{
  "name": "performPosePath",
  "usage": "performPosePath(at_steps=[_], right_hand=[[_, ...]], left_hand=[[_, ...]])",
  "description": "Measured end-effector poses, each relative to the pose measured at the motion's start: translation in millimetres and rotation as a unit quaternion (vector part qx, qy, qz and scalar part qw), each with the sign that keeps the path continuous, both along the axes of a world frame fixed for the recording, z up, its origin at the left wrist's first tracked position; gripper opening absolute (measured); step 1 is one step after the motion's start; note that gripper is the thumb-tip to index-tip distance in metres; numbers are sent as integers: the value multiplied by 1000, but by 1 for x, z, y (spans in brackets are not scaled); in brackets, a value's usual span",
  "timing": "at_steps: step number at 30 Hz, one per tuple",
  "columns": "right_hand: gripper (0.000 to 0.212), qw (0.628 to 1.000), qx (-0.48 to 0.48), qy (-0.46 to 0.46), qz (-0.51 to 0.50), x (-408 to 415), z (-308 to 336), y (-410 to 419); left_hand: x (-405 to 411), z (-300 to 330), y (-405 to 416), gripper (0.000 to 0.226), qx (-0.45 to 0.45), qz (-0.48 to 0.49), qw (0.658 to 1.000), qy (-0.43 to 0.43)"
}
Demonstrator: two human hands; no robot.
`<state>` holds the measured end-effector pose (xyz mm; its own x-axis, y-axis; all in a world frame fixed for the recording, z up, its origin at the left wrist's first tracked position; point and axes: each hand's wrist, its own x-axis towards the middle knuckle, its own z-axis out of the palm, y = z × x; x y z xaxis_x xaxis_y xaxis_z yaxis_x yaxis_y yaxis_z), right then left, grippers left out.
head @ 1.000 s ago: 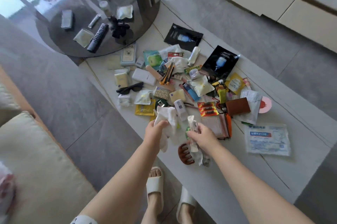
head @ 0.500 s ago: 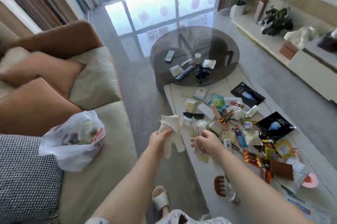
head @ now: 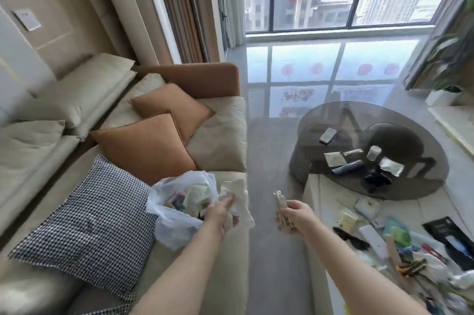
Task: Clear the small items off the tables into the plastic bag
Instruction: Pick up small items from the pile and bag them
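Note:
A clear plastic bag (head: 169,222) with several small items inside lies open on the beige sofa seat. My left hand (head: 220,213) hovers at the bag's mouth, shut on a crumpled white cloth (head: 237,200) that hangs just right of the opening. My right hand (head: 295,216) is over the floor gap between sofa and table, shut on a small clear packet (head: 280,203) held upright. A pile of small items (head: 400,245) covers the white table at the lower right. A few more items (head: 359,161) lie on the round glass table (head: 333,120).
The sofa (head: 220,140) carries orange cushions (head: 146,145) and a checked pillow (head: 89,225) left of the bag. A strip of grey floor (head: 272,250) separates the sofa from the white table's edge (head: 314,237). A large window is ahead; a plant stands far right.
My view has swung left from the table to the sofa. Both hands moved left with their items; the left hand with the cloth now reaches the bag's mouth.

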<state>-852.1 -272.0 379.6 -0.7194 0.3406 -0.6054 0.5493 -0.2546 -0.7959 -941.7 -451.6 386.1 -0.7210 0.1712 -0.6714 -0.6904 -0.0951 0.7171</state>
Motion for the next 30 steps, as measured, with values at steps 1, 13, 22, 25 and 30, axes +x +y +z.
performPosePath(at_steps=[1, 13, 22, 25, 30], right_hand=[[17, 1000, -4, 2, 7, -15, -1, -9], [21, 987, -4, -88, 137, -179, -32, -75], [25, 938, 84, -140, 306, -292, -89, -83], [26, 928, 78, -161, 327, -316, -109, -91], [25, 918, 67, -202, 335, -345, -150, -114]], left_hand=[[-9, 0, -10, 13, -5, 6, 1000, -2], [-92, -47, -85, 24, -107, 156, 978, -85], [-161, -77, -80, 14, -162, 263, 941, -141], [-180, -99, -82, 17, -156, 291, 928, -171], [-216, -146, -91, 46, -163, 263, 920, -242]])
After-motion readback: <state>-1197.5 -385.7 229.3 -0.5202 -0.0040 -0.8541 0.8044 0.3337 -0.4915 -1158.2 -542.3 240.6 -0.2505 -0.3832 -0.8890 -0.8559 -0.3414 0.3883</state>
